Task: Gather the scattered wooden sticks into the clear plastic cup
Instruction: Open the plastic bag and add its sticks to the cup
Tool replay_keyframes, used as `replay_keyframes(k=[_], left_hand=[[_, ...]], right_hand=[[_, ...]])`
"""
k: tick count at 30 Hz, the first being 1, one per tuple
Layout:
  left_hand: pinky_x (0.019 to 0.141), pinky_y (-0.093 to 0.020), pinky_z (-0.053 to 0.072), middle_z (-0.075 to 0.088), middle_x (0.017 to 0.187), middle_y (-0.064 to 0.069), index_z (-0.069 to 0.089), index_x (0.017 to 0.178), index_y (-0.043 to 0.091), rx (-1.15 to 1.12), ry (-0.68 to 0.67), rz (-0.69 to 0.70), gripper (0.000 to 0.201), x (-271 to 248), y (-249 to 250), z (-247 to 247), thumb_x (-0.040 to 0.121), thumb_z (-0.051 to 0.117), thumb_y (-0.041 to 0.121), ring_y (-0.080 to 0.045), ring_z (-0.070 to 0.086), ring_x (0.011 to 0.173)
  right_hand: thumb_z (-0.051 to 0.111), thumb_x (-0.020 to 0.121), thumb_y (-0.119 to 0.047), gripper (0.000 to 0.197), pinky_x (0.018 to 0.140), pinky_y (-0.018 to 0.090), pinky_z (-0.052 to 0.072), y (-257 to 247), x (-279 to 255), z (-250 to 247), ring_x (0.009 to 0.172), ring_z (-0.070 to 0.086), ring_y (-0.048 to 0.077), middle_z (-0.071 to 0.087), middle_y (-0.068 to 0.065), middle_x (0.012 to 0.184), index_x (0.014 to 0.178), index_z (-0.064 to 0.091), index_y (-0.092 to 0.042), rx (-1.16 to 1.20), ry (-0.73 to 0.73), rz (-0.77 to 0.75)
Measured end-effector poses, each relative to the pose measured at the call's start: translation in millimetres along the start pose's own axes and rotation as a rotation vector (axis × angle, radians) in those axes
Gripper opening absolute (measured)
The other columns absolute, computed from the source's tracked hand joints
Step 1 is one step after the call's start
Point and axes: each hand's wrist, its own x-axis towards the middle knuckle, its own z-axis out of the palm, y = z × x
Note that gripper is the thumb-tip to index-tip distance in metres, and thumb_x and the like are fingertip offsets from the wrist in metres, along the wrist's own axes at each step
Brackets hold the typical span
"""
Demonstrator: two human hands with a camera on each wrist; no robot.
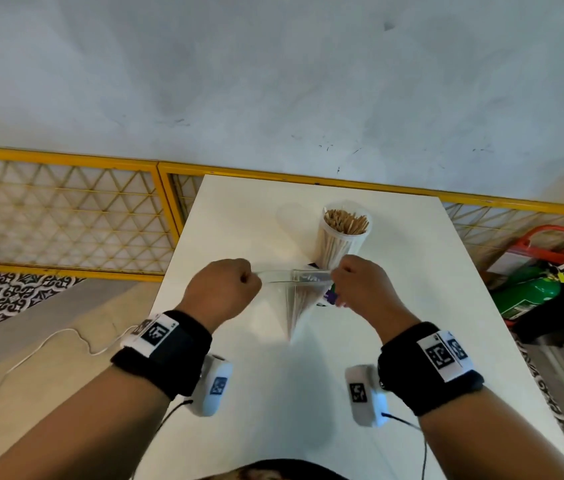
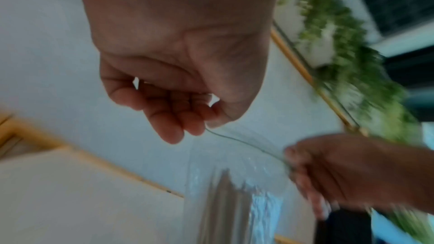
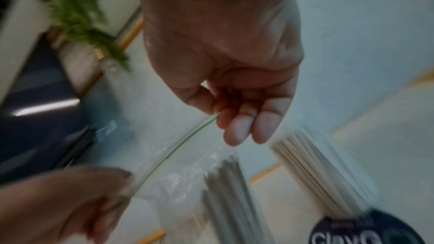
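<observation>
A clear plastic bag [image 1: 284, 289] hangs above the white table [image 1: 239, 216] with a bundle of thin wooden sticks [image 1: 296, 306] inside. My left hand [image 1: 254, 277] pinches the bag's top edge on the left, thumb against fingers [image 2: 206, 123]. My right hand [image 1: 337, 271] pinches the same edge on the right [image 3: 216, 116]. The bag's mouth [image 3: 178, 151] is stretched between the two hands. Just behind the bag stands a clear plastic cup [image 1: 341, 237] packed with upright wooden sticks [image 3: 317, 173].
A dark round lid with white lettering [image 3: 366, 229] lies at the cup's foot. A yellow lattice railing [image 1: 65, 209] runs behind the table. A green cylinder [image 1: 526, 296] and a red frame [image 1: 550, 244] stand off the right edge. A white cable [image 1: 65, 337] lies on the floor at left.
</observation>
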Motion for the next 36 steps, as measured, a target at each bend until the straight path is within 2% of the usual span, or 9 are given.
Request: replay_keyframes(k=[3, 6, 9, 11, 14, 19, 23, 29, 36], left_hand=[[0.050, -0.030, 0.029, 0.051, 0.058, -0.008, 0.041, 0.057, 0.008, -0.087, 0.040, -0.096, 0.034, -5.3, -5.9, -6.1, 0.087, 0.043, 0.025, -0.028, 0.046, 0.060], [0.064, -0.032, 0.039, 0.070, 0.069, -0.009, 0.061, 0.061, 0.008, -0.720, -0.097, -0.334, 0.057, -11.1, -12.0, 0.9, 0.098, 0.028, 0.036, -0.022, 0.063, 0.064], [0.063, -0.028, 0.042, 0.076, 0.081, -0.003, 0.069, 0.089, 0.010, -1.045, -0.279, -0.524, 0.079, -19.7, -27.0, 19.8, 0.095, 0.009, 0.060, -0.019, 0.068, 0.074], [0.072, -0.031, 0.048, 0.074, 0.102, -0.003, 0.063, 0.114, 0.012, -1.141, -0.406, -0.469, 0.079, -22.8, -31.2, 29.7, 0.088, 0.014, 0.068, -0.022, 0.069, 0.091], [0.085, -0.034, 0.051, 0.063, 0.125, -0.001, 0.046, 0.133, 0.019, -1.323, -0.481, -0.348, 0.081, -19.3, -25.4, 29.7, 0.074, 0.033, 0.073, -0.022, 0.064, 0.108], [0.081, -0.038, 0.057, 0.069, 0.115, -0.003, 0.063, 0.117, 0.022, -1.857, -0.328, -0.120, 0.061, -5.1, -5.7, 2.9, 0.069, 0.071, 0.058, -0.023, 0.067, 0.104], [0.081, -0.038, 0.058, 0.065, 0.121, -0.013, 0.053, 0.127, 0.017, -2.049, -0.231, -0.145, 0.041, 1.8, 5.4, -4.3, 0.088, 0.052, 0.029, -0.026, 0.067, 0.101], [0.075, -0.035, 0.058, 0.066, 0.114, -0.014, 0.054, 0.130, 0.021, -2.068, -0.216, -0.080, 0.078, 6.2, -0.1, 2.8, 0.061, 0.087, 0.030, -0.028, 0.064, 0.102], [0.083, -0.035, 0.057, 0.066, 0.115, -0.012, 0.046, 0.138, 0.025, -2.011, -0.358, 0.042, 0.067, -0.1, 0.4, -1.0, 0.077, 0.073, 0.025, -0.024, 0.066, 0.101]], right_hand=[[0.046, 0.076, -0.016, 0.014, 0.052, 0.030, 0.033, -20.4, -2.2, -5.5, 0.056, 0.048, 0.023, 0.055, 0.006, 0.061, 0.065, 0.043, -0.007, -0.101, 0.001, -0.094], [0.044, 0.080, -0.017, 0.014, 0.055, 0.032, 0.036, -48.2, 6.0, 0.7, 0.068, 0.064, 0.026, 0.061, 0.012, 0.070, 0.073, 0.046, -0.005, -0.101, -0.044, -0.205], [0.045, 0.081, -0.021, 0.015, 0.057, 0.038, 0.047, -76.0, 10.5, 4.4, 0.077, 0.072, 0.023, 0.070, 0.010, 0.085, 0.076, 0.050, -0.007, -0.030, -0.076, -0.312], [0.048, 0.084, -0.014, 0.013, 0.068, 0.039, 0.054, -86.6, 7.7, 2.7, 0.074, 0.072, 0.014, 0.073, 0.005, 0.090, 0.073, 0.051, -0.008, 0.154, -0.072, -0.389], [0.045, 0.092, 0.003, 0.027, 0.076, 0.034, 0.056, -83.8, -4.8, -8.4, 0.086, 0.073, 0.027, 0.074, 0.004, 0.094, 0.070, 0.051, -0.012, 0.480, -0.073, -0.454], [0.036, 0.095, 0.006, 0.050, 0.063, 0.034, 0.059, -47.2, -19.1, -14.5, 0.071, 0.072, 0.028, 0.073, 0.006, 0.076, 0.062, 0.065, -0.018, 0.901, -0.131, -0.198], [0.042, 0.094, 0.003, 0.019, 0.068, 0.041, 0.059, -22.8, -15.9, -11.0, 0.079, 0.067, 0.035, 0.068, 0.016, 0.088, 0.084, 0.056, -0.006, 0.751, -0.083, -0.083], [0.060, 0.088, -0.012, 0.017, 0.062, 0.015, 0.044, -19.6, -31.5, -26.0, 0.066, 0.056, 0.008, 0.065, -0.003, 0.075, 0.075, 0.062, -0.023, 0.216, 0.354, -0.324], [0.061, 0.087, -0.008, 0.029, 0.080, 0.013, 0.049, -40.9, -29.2, -12.1, 0.090, 0.067, -0.004, 0.074, -0.022, 0.095, 0.081, 0.077, -0.032, 0.183, -0.048, -0.303]])
